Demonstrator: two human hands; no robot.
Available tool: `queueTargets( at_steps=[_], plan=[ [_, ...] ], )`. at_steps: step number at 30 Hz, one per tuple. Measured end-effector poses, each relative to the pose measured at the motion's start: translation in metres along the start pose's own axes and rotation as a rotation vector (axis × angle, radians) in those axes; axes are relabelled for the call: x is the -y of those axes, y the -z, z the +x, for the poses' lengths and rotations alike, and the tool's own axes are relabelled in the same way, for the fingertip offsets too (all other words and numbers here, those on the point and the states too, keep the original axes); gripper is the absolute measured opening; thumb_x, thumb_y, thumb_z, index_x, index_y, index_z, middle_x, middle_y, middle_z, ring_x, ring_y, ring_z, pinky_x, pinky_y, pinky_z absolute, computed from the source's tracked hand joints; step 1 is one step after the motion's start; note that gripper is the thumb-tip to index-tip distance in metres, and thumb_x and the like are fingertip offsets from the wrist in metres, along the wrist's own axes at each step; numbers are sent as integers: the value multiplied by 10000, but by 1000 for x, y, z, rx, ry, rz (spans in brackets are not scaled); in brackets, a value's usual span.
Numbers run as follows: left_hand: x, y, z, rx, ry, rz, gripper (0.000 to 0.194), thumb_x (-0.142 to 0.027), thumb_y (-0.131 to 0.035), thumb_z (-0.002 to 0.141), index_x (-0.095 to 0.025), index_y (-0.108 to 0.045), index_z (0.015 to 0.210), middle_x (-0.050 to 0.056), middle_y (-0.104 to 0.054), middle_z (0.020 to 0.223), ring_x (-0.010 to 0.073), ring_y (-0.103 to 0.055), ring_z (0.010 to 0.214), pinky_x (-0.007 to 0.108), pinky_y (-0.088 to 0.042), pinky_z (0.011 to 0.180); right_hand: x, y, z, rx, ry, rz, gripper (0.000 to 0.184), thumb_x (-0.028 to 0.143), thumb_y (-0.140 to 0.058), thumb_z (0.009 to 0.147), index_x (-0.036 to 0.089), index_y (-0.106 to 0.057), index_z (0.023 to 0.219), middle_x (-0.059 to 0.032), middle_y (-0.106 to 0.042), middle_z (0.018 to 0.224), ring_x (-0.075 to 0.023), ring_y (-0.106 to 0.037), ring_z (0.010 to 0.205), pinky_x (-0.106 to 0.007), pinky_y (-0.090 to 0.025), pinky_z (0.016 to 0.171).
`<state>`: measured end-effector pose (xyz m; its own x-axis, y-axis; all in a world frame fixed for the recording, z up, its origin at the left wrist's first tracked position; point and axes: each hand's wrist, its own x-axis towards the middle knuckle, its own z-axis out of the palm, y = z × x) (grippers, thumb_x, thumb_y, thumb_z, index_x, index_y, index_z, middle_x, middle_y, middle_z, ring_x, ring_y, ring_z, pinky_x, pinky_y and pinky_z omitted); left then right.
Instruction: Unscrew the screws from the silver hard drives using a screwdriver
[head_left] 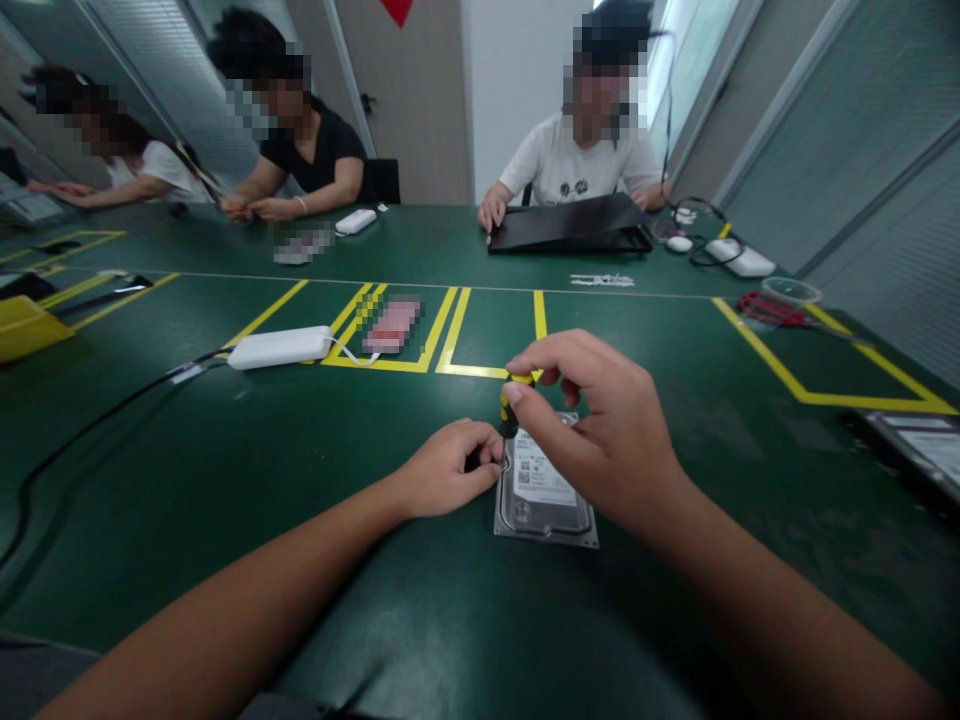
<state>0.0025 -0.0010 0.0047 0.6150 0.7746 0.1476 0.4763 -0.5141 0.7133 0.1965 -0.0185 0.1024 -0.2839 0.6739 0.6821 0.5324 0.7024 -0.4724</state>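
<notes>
A silver hard drive [546, 497] with a white label lies flat on the green table [300, 480] in front of me. My right hand [600, 430] pinches the yellow-and-black handle of a small screwdriver [513, 392], held upright over the drive's far left corner. My left hand [450, 468] is closed beside the drive's left edge, with its fingertips at the screwdriver's shaft. The tip of the tool is hidden by my fingers.
A white power brick [279, 347] with a cable lies at the left among yellow tape lines. Three people sit across the table, one behind a black laptop [570, 225]. Red-handled scissors [769, 308] lie at the right, and a yellow tray [22, 325] at the far left.
</notes>
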Motion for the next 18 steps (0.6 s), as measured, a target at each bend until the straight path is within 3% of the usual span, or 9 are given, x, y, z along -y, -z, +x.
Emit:
queueTargets(
  at_steps=[11,18],
  plan=[
    [0,1,1,6,16,4,57,-208,-580,823,-184,-552,867,-12,-580,799,166,-526,786,300,-409,762,0,0,-1,13,-18,2,132,162,-572,863,199,-658,955,-7,-702,914,-142,-599,788,-301,-441,696],
    [-1,0,0,-1,5,-1,50,-201,-580,816,-183,-555,856,-6,-587,800,167,-526,777,297,-401,746,-1,0,0,-6,10,-27,62,207,-632,860,182,-658,910,-13,-673,874,-141,-582,802,-290,-439,686]
  ],
)
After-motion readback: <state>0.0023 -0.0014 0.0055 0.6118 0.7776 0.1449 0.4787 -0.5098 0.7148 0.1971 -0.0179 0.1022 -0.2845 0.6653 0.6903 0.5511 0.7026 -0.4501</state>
